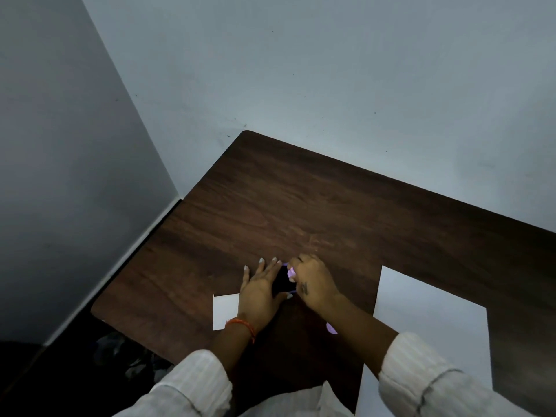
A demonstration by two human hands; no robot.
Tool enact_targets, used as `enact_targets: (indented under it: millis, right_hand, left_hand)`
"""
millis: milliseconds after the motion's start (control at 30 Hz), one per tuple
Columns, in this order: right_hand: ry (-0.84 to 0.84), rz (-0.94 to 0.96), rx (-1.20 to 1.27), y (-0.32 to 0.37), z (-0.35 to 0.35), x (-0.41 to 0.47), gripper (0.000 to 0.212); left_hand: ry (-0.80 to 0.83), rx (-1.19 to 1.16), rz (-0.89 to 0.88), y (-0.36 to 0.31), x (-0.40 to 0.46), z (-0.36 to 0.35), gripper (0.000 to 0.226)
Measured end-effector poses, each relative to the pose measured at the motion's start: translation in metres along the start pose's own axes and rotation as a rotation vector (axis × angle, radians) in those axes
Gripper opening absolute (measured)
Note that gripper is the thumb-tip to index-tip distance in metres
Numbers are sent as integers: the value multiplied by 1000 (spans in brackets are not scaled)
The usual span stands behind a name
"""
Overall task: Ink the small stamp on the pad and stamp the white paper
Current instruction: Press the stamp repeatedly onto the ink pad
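A dark ink pad (282, 282) with a thin purple rim lies on the brown table between my two hands. My left hand (260, 288) rests flat against its left side, fingers spread, thumb along the near edge. My right hand (314, 284) is closed on a small lilac stamp (291, 273) held down on the pad's right part. Only a bit of the stamp shows. A large white paper (430, 332) lies to the right under my right forearm. A small white paper (225, 311) lies partly under my left wrist.
A small lilac piece (331, 328), perhaps a cap, peeks out from beneath my right forearm. The wooden table (301, 200) stands in a corner, with grey walls behind and to the left. Its left edge drops to a dark floor.
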State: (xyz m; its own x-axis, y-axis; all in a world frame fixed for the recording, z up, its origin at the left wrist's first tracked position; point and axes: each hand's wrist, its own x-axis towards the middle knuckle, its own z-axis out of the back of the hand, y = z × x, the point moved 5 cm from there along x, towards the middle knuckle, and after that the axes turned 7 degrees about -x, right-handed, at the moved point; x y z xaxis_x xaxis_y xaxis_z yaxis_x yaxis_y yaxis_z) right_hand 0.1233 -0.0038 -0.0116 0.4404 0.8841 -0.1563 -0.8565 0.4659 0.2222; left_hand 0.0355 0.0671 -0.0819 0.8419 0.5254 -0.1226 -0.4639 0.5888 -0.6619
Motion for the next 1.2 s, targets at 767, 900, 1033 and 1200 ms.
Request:
enact_targets:
  millis: [767,900,1033,1200]
  right_hand:
    - [-203,-405,938,-45,15,-29,19]
    - [-284,-729,1629,-93,5,-73,23]
    - [-428,-835,2106,-128,-7,-127,21]
    - [-519,-876,2336,-144,-18,-158,19]
  left_hand:
    - [-54,48,-36,-2,-6,2,72]
    - [-43,38,-39,-3,-8,2,81]
    - [-132,80,-97,-27,-6,6,79]
    - [25,13,-354,-101,10,-21,66]
